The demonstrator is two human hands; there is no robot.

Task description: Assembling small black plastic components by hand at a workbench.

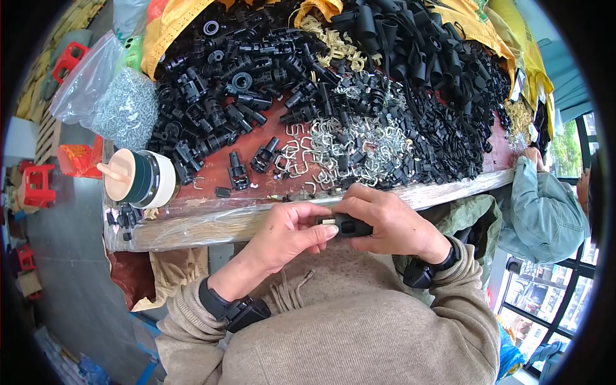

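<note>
Right hand point(388, 221): its fingers gripped a hollow black part point(355, 226).
Left hand point(276, 237): thumb and fingertips pinched a pale piece point(328, 222) at the left end of that part.
Held part's place: between both hands, just beside the near edge of the worktop point(186, 231).
Worktop, near side: a lidded cup point(138, 179) stood toward the left; bent metal hooks point(298, 151) lay scattered beyond the hands.
Worktop, farther: heaped black fittings point(199, 96) spread left, black tubes point(420, 48) right.
Right side: a co-worker's sleeve point(529, 202) reached the worktop.
Floor, left: a red stool point(38, 186) stood well apart.
</note>
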